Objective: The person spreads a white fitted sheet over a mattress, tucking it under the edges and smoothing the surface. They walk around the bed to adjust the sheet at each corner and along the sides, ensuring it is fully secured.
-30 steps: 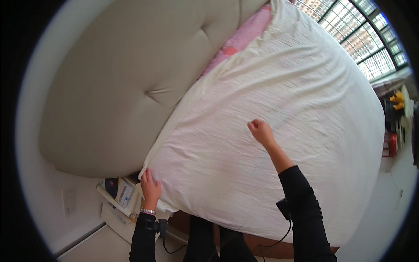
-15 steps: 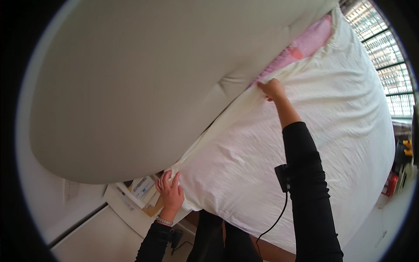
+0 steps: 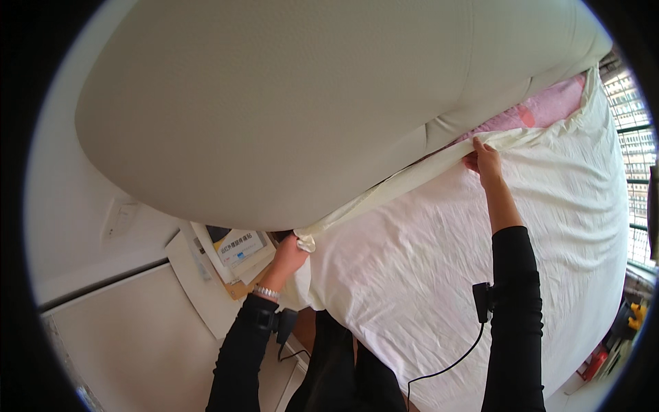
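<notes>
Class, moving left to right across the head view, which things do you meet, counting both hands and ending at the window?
White wall plate → white-and-yellow package → left hand → right hand → barred window.

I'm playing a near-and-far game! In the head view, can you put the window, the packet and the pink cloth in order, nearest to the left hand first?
From the left hand:
1. Packet: just to its left.
2. Pink cloth: up and to the right.
3. Window: at the far right.
</notes>
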